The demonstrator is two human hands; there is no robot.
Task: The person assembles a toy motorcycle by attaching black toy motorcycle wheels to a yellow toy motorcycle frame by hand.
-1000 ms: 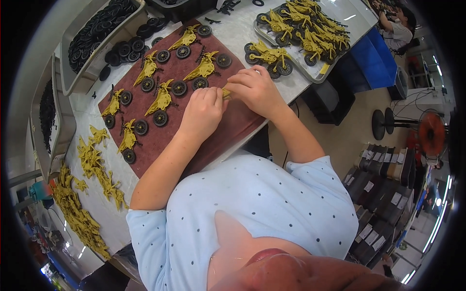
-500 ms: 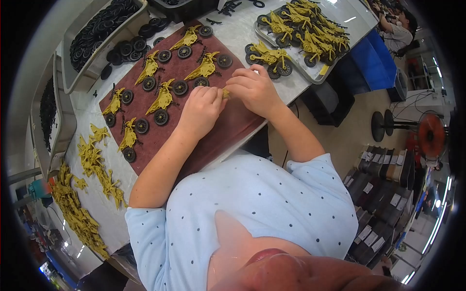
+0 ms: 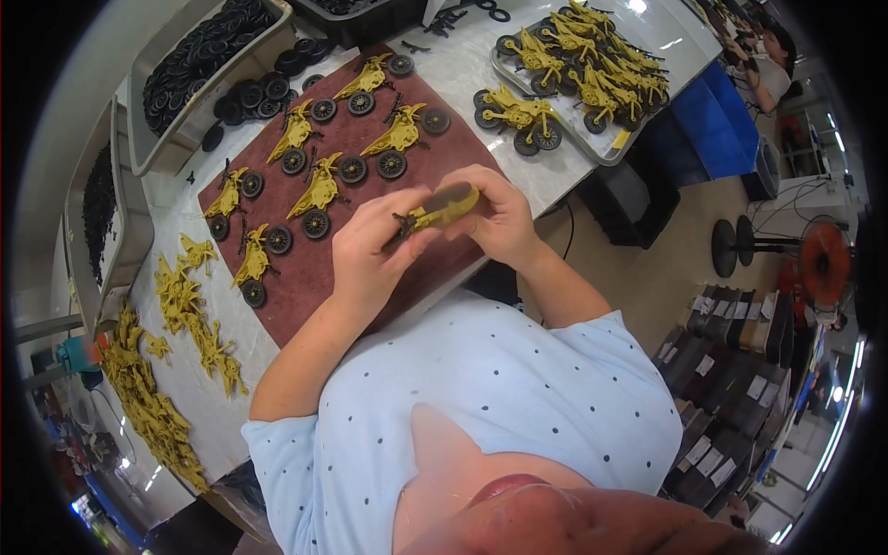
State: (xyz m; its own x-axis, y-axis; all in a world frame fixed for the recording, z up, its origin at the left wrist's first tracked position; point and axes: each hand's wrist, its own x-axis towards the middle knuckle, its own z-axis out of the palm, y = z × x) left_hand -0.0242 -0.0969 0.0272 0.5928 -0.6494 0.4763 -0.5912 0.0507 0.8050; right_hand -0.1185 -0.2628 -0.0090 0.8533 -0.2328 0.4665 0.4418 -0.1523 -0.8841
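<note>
Above the near right part of the dark red cloth [image 3: 370, 139], a yellow toy motorcycle [image 3: 430, 218] is held between both hands. My left hand [image 3: 363, 242] grips its end with the black handlebar piece, fingers bent round it. On the other end my right hand [image 3: 500, 215] is closed, beside a dark round wheel that is blurred by motion. Fingers cover much of the toy. Beyond my hands, several yellow toy motorcycles [image 3: 316, 188] with black spoked wheels lie in rows on the cloth.
A grey tray [image 3: 606, 153] at the far right is heaped with toy motorcycles; a few lie beside it. Grey bins of black wheels [image 3: 208, 65] and small black parts [image 3: 99, 203] stand at the left. Loose yellow bodies [image 3: 139, 388] pile up near left. A blue bin [image 3: 708, 120] sits beyond the table edge.
Both hands have lifted and turned the toy motorcycle, so its yellow body and a wheel now show between them. My right hand has come lower, nearer me.
</note>
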